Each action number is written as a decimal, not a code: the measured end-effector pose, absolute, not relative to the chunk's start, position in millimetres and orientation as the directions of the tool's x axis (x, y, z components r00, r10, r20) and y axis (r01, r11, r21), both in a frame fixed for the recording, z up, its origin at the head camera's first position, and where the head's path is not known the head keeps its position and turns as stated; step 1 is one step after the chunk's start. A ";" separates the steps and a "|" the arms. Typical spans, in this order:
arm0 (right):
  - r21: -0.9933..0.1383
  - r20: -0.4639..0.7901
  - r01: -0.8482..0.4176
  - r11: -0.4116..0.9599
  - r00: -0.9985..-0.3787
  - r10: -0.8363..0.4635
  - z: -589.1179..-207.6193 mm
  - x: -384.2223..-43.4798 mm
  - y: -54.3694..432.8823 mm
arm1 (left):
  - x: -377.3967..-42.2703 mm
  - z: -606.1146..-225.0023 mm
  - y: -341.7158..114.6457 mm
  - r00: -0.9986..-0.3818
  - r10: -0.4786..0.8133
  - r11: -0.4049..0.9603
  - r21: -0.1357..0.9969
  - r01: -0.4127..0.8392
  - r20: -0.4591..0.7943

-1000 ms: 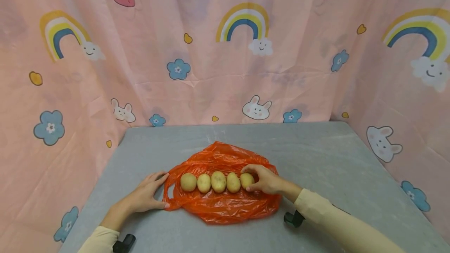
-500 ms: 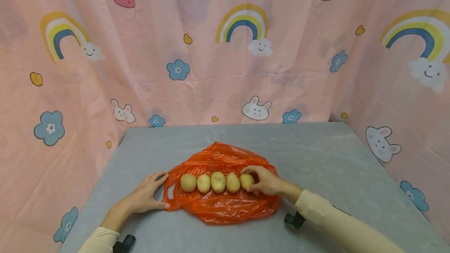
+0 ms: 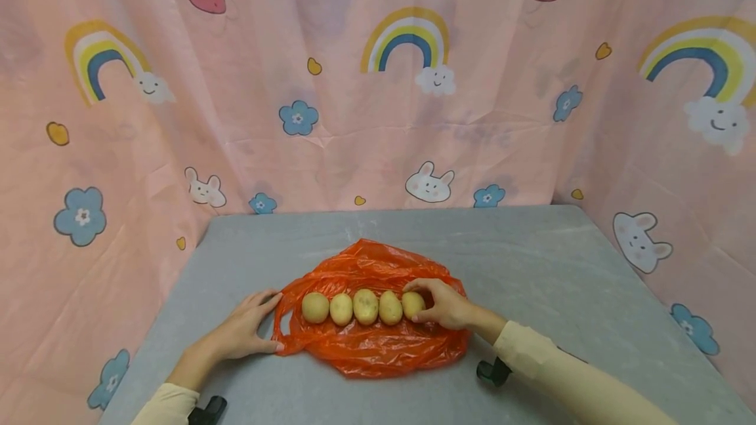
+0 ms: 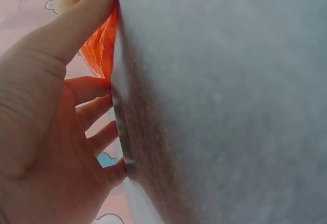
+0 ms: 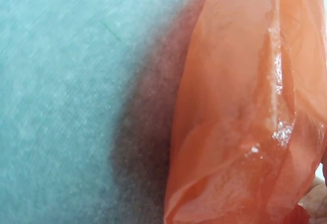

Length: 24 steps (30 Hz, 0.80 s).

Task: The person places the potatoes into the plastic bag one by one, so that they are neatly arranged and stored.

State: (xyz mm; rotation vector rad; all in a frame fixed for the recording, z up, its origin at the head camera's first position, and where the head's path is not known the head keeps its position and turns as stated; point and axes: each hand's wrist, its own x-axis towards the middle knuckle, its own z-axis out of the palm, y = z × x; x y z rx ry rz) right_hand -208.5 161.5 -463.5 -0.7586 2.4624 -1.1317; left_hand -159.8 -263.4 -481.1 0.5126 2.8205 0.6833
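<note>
A crumpled orange-red plastic bag (image 3: 378, 353) lies flat on the table in the head view. Several potatoes sit in a side-by-side row across it, the middle potato (image 3: 366, 307) the largest. At the row's right end, my right hand (image 3: 447, 307) grips the last potato (image 3: 411, 305), thumb in front and fingers behind. My left hand (image 3: 245, 328) rests with spread, relaxed fingers at the bag's left end, fingertips at its handle loops. In the left wrist view, the thumb and index tips touch the bag (image 4: 102, 45). Orange film (image 5: 230, 106) fills much of the right wrist view.
The grey table (image 3: 531, 254) extends around the bag on all sides. A pink patterned curtain (image 3: 354, 156) encloses its back and both sides. Black wrist devices (image 3: 208, 410) sit under the cream sleeves (image 3: 534, 353).
</note>
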 end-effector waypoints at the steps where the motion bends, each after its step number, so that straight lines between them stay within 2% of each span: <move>1: -0.771 -0.071 -0.329 0.545 -0.807 -0.586 -463.8 -208.3 161.5 | -159.8 -481.2 -263.4 -0.921 0.375 0.834 0.473 0.285 -0.106; 11: -0.772 -0.069 -0.326 0.546 -0.810 -0.582 -464.5 -206.9 162.1 | -159.6 -481.7 -264.0 -0.919 0.382 0.830 0.474 0.296 -0.096; 24: -0.773 -0.027 -0.380 0.507 -0.779 -0.626 -462.9 -206.7 166.1 | -157.7 -478.8 -264.0 -0.921 0.376 0.837 0.463 0.291 -0.102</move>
